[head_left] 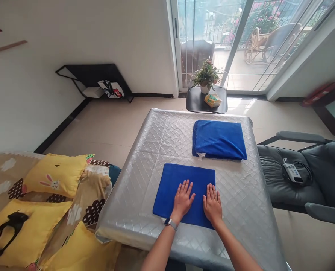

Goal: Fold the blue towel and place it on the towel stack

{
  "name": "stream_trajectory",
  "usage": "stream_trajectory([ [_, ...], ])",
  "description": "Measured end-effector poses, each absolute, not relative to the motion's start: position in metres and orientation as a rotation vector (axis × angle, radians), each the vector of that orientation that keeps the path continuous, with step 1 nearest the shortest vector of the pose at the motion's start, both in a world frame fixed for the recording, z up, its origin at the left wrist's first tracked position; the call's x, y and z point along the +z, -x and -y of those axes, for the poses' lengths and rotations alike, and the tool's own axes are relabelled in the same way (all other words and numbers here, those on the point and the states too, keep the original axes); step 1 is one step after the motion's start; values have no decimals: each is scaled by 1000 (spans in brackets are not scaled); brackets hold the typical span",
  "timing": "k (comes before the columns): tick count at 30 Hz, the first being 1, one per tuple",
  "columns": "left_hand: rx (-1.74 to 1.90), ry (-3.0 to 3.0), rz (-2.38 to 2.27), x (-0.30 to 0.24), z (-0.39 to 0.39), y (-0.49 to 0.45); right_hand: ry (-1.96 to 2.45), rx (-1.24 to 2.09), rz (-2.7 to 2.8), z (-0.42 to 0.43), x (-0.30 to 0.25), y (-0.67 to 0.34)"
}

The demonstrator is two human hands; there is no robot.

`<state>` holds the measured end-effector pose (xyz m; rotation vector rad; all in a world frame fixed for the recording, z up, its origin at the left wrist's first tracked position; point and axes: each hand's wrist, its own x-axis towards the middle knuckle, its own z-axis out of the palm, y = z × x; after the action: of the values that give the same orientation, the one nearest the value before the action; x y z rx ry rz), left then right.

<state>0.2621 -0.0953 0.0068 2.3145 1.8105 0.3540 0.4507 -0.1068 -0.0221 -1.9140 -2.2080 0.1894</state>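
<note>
A folded blue towel lies flat on the near part of a table covered with a silver quilted cloth. My left hand rests palm down on the towel with fingers spread, a watch on its wrist. My right hand lies flat beside it on the towel's right part, fingers stretched out. Both hands hold nothing. A thicker stack of folded blue towels sits further back on the table, a white label at its near edge.
A grey armchair with a small device and cable stands to the right. Yellow cushions and patterned bedding lie to the left. Beyond the table, a small black table carries a potted plant and a yellow pack, before glass doors.
</note>
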Motion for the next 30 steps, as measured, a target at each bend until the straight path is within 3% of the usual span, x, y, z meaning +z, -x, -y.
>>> stream_trajectory([
  [8, 201, -2187, -2162, -3, 112, -168, 1903, 216, 2178, 107, -21, -450],
  [21, 110, -2301, -1969, -2, 119, -107, 1944, 169, 2194, 108, -16, -449],
  [25, 358, -2300, -2048, 9, 105, -123, 1953, 133, 2181, 96, -2, -445],
  [30, 418, -2411, -1690, 25, 73, -229, 1960, 105, 2166, 60, -6, -445],
])
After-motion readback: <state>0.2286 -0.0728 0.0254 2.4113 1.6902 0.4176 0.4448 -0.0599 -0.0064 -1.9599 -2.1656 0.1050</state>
